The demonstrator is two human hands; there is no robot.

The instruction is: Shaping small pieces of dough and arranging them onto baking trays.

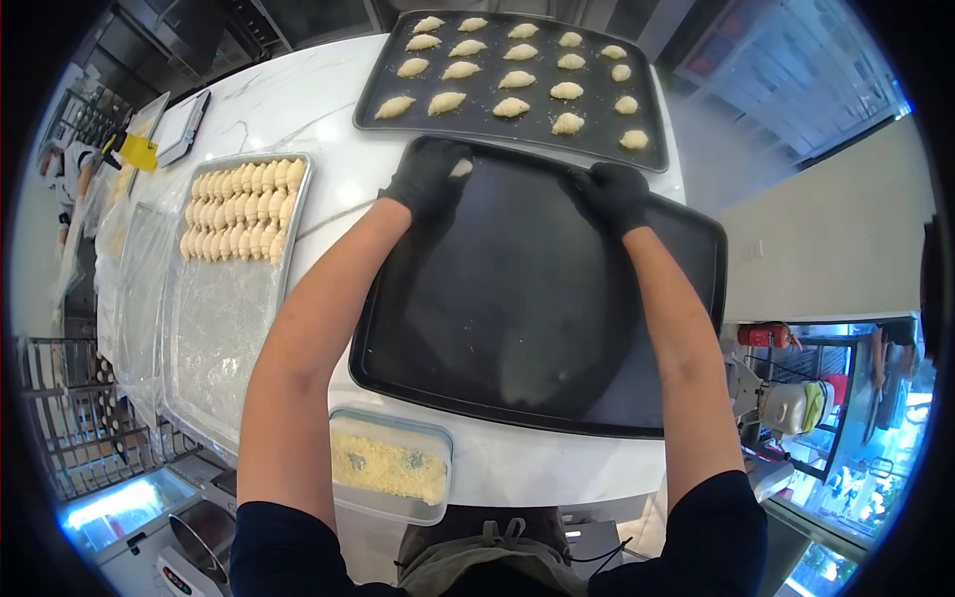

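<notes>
A large black baking tray (517, 298) lies in front of me on the white marble table. My left hand (430, 179), in a black glove, is closed at the tray's far left corner, and a pale dough roll (462, 168) shows beside its fingertips. At the far edge, right of the middle, my gloved right hand (611, 195) is closed with its fingers curled down; what they hold, if anything, is hidden. The rest of this tray's surface bears no rolls. Close to my left forearm stands a clear tub (445, 443) of yellowish crumbs with two hollows in them.
Beyond my hands, another black tray (364, 111) carries several spaced, crumb-coated rolls. To the left, a metal tray (214, 328) with plastic film holds tight rows of plain rolls. A scale (183, 127) and a yellow object (137, 151) sit farther left. A person (78, 169) is at the far left.
</notes>
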